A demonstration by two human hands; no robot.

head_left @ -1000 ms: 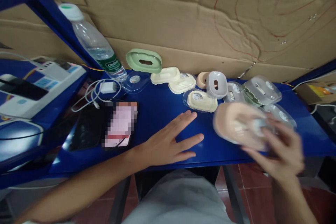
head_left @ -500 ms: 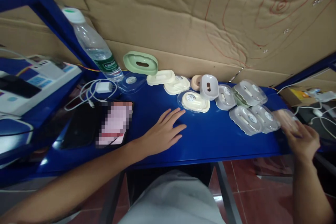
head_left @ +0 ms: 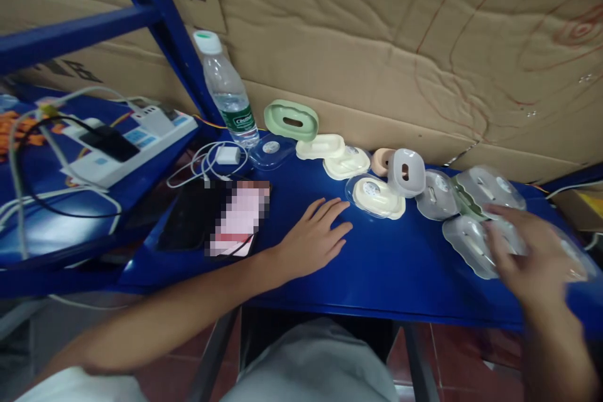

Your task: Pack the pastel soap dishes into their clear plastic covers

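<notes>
My left hand (head_left: 316, 240) lies spread on the blue table (head_left: 377, 270), holding nothing, just left of a cream soap dish (head_left: 379, 198) with a clear lid. At the right, my right hand (head_left: 532, 251), blurred by motion, hovers over the grey lidded dishes (head_left: 471, 245) with its fingers apart and nothing seen in them. A peach dish under a clear cover (head_left: 572, 257) lies just right of that hand, partly hidden by it. A grey dish (head_left: 406, 173) and a green dish (head_left: 291, 120) stand tilted along the back, with cream dishes (head_left: 346, 163) between them.
A water bottle (head_left: 233, 100) stands at the back left, near a charger (head_left: 227, 155) with a coiled cable. Left of my left hand lie a lit phone (head_left: 240, 217) and a dark phone (head_left: 186, 217). A power strip (head_left: 127, 151) is farther left. Cardboard (head_left: 330, 31) walls the back.
My right hand has let go of the peach dish and moved left over the grey dishes. The view has turned left; my left hand keeps its spread pose on the table.
</notes>
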